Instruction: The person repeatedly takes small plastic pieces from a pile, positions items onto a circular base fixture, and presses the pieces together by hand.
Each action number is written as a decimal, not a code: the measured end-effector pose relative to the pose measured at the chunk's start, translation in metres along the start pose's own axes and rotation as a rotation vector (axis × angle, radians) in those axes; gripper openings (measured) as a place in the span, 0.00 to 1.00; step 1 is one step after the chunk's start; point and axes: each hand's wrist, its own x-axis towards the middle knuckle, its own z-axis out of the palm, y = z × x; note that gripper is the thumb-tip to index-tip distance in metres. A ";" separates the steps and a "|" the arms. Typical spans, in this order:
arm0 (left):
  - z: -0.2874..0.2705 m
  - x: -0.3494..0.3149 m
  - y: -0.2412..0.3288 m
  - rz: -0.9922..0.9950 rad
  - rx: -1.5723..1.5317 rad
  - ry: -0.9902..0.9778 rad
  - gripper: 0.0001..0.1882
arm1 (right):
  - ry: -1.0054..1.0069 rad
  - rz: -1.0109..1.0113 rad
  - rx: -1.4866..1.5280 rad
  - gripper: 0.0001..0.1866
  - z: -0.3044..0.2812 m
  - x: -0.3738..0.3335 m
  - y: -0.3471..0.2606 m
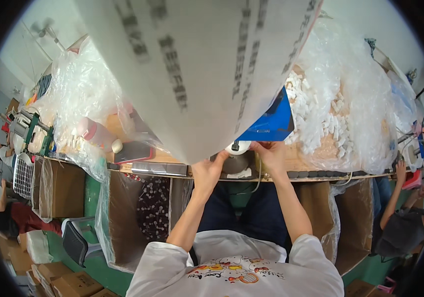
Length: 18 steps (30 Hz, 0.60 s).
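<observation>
Both hands meet at the front of the bench, below a blue machine (271, 121). Between them is a small white rounded part (238, 147) with a dark spot on it. My left hand (209, 169) pinches its left side, thumb up, with the fingertips partly behind a large white printed sheet (197, 64). My right hand (270, 156) grips the part from the right, thumb pointing inward. The sheet hangs close in front of the view and covers much of the machine. Under the part lies a dark base (239, 166), with a pale cable beside it.
White small parts (338, 131) lie heaped on the right of the bench among clear plastic sheeting (370, 114). On the left are a pink bottle (95, 132) and a phone (132, 152). Below stand lined cartons, one holding small parts (153, 208). A chair (77, 242) and other people flank the bench.
</observation>
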 end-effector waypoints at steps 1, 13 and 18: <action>-0.006 -0.004 0.010 -0.076 -0.040 0.083 0.14 | 0.003 0.022 -0.058 0.12 0.005 -0.006 -0.001; -0.095 0.008 -0.050 -0.201 0.576 0.072 0.12 | -0.222 -0.611 -0.784 0.07 0.032 -0.023 -0.023; -0.061 0.031 -0.092 -0.016 0.624 -0.043 0.12 | -0.028 -0.808 -0.798 0.06 0.043 -0.027 -0.008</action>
